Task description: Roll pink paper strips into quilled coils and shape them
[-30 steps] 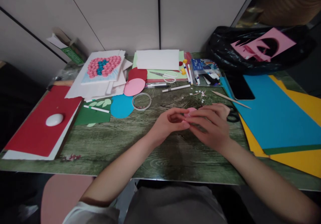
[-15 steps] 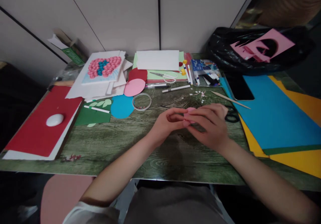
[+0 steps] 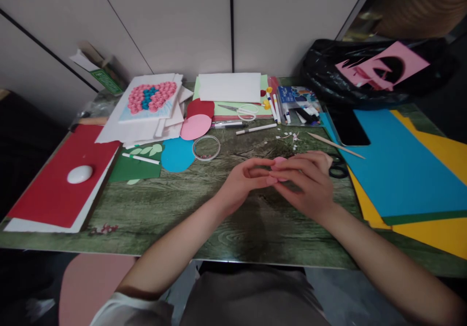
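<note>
Between my fingertips is a small pink paper piece [image 3: 279,161], mostly covered by the fingers. My left hand [image 3: 244,182] pinches it from the left with thumb and index finger. From the right, the bent fingers of my right hand [image 3: 308,182] close over the same piece. Both hands are held just above the wood-patterned table [image 3: 241,238]. Dark scissors handles [image 3: 339,168] show just beyond my right hand, their blades out of sight. Small paper scraps [image 3: 295,138] and a pointed wooden stick [image 3: 335,145] lie behind the hands.
At left are red paper [image 3: 62,190] bearing a white oval object [image 3: 79,174], and a picture with a pink and blue heart [image 3: 151,99]. A tape roll [image 3: 206,148] and white scissors [image 3: 247,112] lie mid-table. At right rest a phone [image 3: 346,125], blue paper [image 3: 408,165] and a black bag [image 3: 324,68].
My hands have shifted very slightly to the right, and the fingers have moved a little around the pink paper piece. Everything else stays put.
</note>
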